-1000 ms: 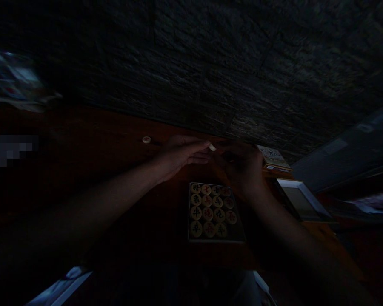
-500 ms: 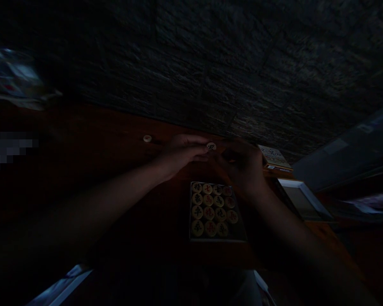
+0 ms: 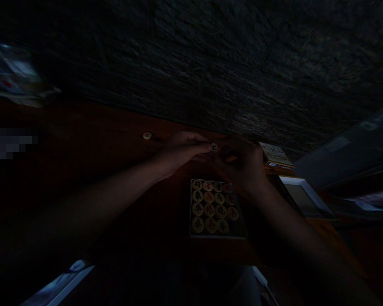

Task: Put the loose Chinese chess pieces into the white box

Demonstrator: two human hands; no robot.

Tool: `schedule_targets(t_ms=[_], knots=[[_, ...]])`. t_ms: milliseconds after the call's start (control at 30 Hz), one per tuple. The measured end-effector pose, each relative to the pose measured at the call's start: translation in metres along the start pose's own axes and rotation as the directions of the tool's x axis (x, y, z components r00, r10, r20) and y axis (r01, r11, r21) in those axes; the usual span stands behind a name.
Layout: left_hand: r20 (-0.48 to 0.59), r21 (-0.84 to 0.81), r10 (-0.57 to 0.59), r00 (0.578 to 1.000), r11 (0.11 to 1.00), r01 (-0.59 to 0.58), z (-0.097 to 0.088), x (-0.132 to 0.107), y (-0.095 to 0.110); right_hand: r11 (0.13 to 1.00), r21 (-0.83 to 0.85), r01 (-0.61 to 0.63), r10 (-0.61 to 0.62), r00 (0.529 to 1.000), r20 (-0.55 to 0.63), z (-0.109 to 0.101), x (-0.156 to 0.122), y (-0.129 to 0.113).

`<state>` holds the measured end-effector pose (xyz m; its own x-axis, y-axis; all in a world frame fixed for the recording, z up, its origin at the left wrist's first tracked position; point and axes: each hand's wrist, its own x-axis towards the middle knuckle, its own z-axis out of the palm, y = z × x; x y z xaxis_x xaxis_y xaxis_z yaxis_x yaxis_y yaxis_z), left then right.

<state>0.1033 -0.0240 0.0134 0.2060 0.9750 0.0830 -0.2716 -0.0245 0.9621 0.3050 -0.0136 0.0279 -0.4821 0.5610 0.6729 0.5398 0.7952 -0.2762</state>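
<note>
Above the table, my left hand (image 3: pixel 183 148) pinches a round Chinese chess piece (image 3: pixel 214 147) with a black character, thumb on its face. My right hand (image 3: pixel 242 159) is curled, its fingertips meeting the same piece from the right. Below the hands lies a shallow square box (image 3: pixel 239 233) filled with rows of wooden Chinese chess pieces (image 3: pixel 210 210) bearing red or black characters. The box's lower right corner has no piece showing. A lone Chinese chess piece (image 3: pixel 147 136) with a reddish mark rests on the table left of my left hand.
The dark reddish wooden table (image 3: pixel 115 127) runs up to a rough stone wall (image 3: pixel 191 63). At the right are a printed box (image 3: pixel 277 154) and an open white-edged box lid (image 3: pixel 306 197). A clear container (image 3: pixel 19 78) stands far left. The scene is very dim.
The held piece has turned slightly and its face is tilted more to the right. Both hands stay together in nearly the same place. The view has shifted a little.
</note>
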Motion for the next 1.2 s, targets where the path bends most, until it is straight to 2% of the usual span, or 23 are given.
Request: schedule_targets(t_ms=[200,400,467,600,767,967,1200], knots=[[-0.080,-0.002,-0.005,0.997,1.000,0.005,-0.001,0.002,0.001,0.979,0.105,-0.175,0.176,0.984,-0.002,-0.007,0.003,-0.003],[-0.123,0.049,-0.003,0.992,0.999,0.009,-0.004,0.004,0.000,0.948,0.153,-0.280,0.253,0.952,0.175,-0.038,0.006,-0.018],[-0.128,0.057,0.003,0.992,0.998,0.004,-0.003,0.004,0.001,0.928,0.147,-0.341,0.295,0.918,0.264,-0.052,-0.001,-0.030],[-0.123,0.046,-0.008,0.992,0.999,0.014,-0.002,0.003,0.001,0.881,0.116,-0.458,0.369,0.821,0.436,-0.074,-0.031,-0.054],[-0.117,0.042,-0.014,0.993,0.999,0.019,-0.001,0.003,0.001,0.892,0.131,-0.434,0.312,0.798,0.515,-0.079,-0.063,-0.070],[-0.136,0.049,-0.038,0.990,0.998,0.045,0.000,0.002,0.003,0.896,0.108,-0.430,0.296,0.763,0.575,-0.076,-0.071,-0.075],[-0.142,0.046,-0.033,0.989,0.998,0.040,0.001,0.001,0.005,0.904,0.140,-0.403,0.270,0.795,0.544,-0.072,-0.077,-0.074]])
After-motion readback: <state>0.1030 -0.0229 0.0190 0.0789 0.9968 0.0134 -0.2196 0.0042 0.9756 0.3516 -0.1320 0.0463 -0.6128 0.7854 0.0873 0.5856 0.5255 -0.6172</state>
